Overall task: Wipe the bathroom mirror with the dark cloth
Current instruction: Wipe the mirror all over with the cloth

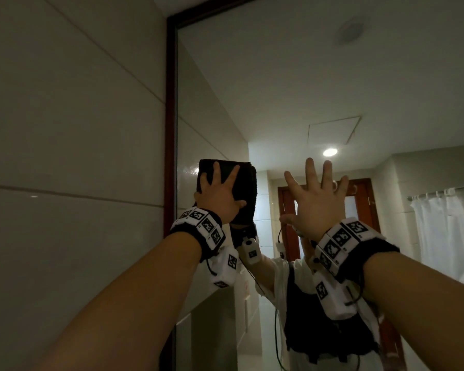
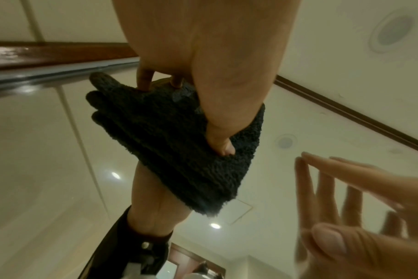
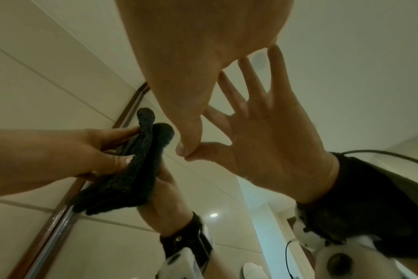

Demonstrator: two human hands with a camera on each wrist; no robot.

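The dark cloth [image 1: 243,188], folded into a pad, lies flat against the mirror [image 1: 306,84] close to its left edge. My left hand [image 1: 220,192] presses it onto the glass with straight, spread fingers. In the left wrist view the thumb and fingertips bear on the cloth [image 2: 174,147] under the left hand [image 2: 203,47]. My right hand [image 1: 316,199] lies flat on the bare glass just right of the cloth, fingers spread, holding nothing. The right wrist view shows the right hand [image 3: 191,56] meeting its reflection, with the cloth [image 3: 141,151] and left hand [image 3: 60,151] beside it.
A reddish-brown frame [image 1: 171,103] borders the mirror on the left, with a pale tiled wall [image 1: 65,129] beyond it. The glass reflects my torso, a white shower curtain [image 1: 445,231], a wooden door and a ceiling lamp [image 1: 330,152].
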